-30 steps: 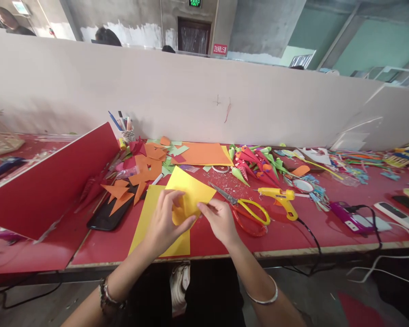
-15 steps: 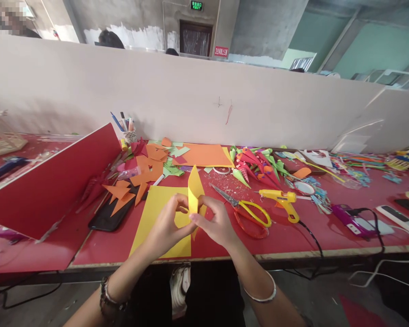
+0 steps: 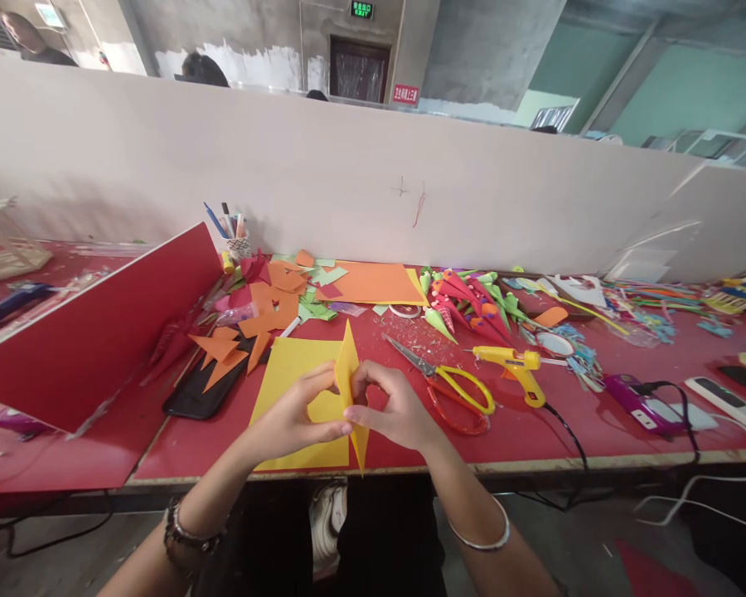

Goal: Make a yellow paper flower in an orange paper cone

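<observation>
Between my two hands I hold a piece of yellow paper [image 3: 346, 365] on edge, bent along its length. My left hand [image 3: 298, 414] pinches it from the left with thumb and fingers. On the other side my right hand [image 3: 389, 406] grips it, thumb tip close to the left thumb. Below them a larger yellow sheet [image 3: 273, 414] lies flat on the red table. Scissors [image 3: 438, 373] with yellow and red handles rest to the right of my right hand, blades pointing up and left. A yellow glue gun [image 3: 513, 365] lies farther right.
Orange paper pieces [image 3: 224, 356] partly cover a black phone [image 3: 192, 394]. Behind are orange sheets [image 3: 366, 282], a pile of red and green paper cones [image 3: 466, 298] and a pen cup [image 3: 238, 243]. A red board [image 3: 105, 332] stands left; a purple power strip [image 3: 643, 402] lies right.
The yellow paper has come down a little and is turned more edge-on, its lower tip now reaching toward the table's edge. My hands have shifted slightly lower with it.
</observation>
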Motion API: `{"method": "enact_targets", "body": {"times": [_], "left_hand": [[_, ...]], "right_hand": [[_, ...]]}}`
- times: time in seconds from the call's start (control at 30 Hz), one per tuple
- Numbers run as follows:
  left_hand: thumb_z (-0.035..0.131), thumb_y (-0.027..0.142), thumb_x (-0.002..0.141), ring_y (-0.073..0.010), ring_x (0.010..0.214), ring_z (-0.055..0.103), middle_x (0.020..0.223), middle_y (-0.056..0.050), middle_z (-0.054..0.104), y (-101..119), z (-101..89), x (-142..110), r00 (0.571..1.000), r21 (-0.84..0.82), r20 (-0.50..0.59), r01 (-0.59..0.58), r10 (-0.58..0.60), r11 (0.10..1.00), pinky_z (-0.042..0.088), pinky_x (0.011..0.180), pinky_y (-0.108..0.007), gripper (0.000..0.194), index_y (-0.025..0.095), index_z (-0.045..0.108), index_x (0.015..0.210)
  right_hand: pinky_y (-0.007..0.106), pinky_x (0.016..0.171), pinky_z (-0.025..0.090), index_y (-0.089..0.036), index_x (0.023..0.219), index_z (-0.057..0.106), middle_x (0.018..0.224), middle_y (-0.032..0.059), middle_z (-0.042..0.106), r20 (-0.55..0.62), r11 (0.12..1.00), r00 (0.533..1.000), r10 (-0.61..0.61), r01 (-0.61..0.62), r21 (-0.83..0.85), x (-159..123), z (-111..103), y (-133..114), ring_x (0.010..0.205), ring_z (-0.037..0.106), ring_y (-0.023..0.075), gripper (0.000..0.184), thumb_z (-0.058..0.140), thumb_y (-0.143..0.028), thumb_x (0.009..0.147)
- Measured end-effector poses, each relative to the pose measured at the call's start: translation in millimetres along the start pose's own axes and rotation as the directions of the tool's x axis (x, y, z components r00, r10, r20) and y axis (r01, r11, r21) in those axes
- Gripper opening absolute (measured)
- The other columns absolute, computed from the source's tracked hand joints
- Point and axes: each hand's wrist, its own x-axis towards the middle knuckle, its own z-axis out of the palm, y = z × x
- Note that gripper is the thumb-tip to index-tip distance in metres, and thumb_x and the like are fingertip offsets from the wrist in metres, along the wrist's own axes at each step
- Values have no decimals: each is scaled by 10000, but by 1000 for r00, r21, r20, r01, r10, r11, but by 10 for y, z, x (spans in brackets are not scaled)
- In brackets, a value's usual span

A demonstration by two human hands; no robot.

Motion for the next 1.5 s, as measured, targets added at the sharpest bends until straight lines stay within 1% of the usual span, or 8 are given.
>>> {"method": "enact_targets", "body": {"times": [0.17,0.33,0.73,1.03,1.17,1.23,1.37,1.5], "left_hand": [[560,326,744,-187,862,550,885,-42,598,11,-57,2,997,-26,64,-38,39,999,444,796,-315,156,200,561,837],[450,315,788,-142,675,535,702,-5,577,43,-23,14,998,-9,-41,56,-57,998,443,643,-252,175,183,554,740],[390,351,786,-98,489,430,495,33,432,-296,-147,-123,899,116,-257,393,-355,912,318,485,-193,315,176,387,524],[428,366,756,-174,550,531,563,-16,550,-430,-42,-212,781,731,-156,503,-605,461,262,477,-232,266,190,517,577],[512,306,738,-278,794,565,852,-127,607,-333,-4,-126,899,887,-194,332,-393,321,382,627,-330,261,128,558,922],[539,216,720,-289,925,528,1034,-155,560,-330,32,-54,949,909,-138,235,-284,344,396,713,-358,380,120,494,1085],[427,126,787,-208,982,511,1109,-91,524,-453,142,99,965,801,154,5,-214,598,410,793,-319,343,193,477,1120],[363,180,839,-188,954,509,1040,-88,522,-623,229,188,963,714,181,10,-198,700,421,799,-311,298,189,484,1111]], "right_hand": [[214,575,404,-189,741,474,672,-36,477,44,1000,999,4,-4,-11,-14,16,-14,609,457,92,250,642,-359,665],[220,606,406,-195,808,523,680,-27,509,33,999,999,2,-1,-51,-19,58,-22,634,487,103,63,504,-238,766],[208,482,251,-194,608,364,577,-50,286,-366,972,902,227,-234,26,-51,-349,392,529,306,87,282,452,-391,789],[249,561,356,-168,734,527,665,4,566,-335,893,859,386,-439,-97,-122,-452,891,615,521,149,222,485,-386,726],[267,585,390,-178,897,506,701,8,592,-331,884,852,405,-458,-97,-151,-448,892,658,566,167,236,485,-343,729],[266,566,388,-185,982,474,657,-13,578,-333,880,850,408,-463,-103,-171,-446,864,613,556,159,288,479,-332,735],[268,557,381,-179,1108,412,591,-51,520,-366,891,855,368,-437,-126,-223,-406,810,537,498,135,396,473,-324,745],[270,585,391,-182,1181,347,615,-58,479,-373,906,857,355,-413,-88,-290,-322,761,550,477,125,480,486,-357,756]]}}
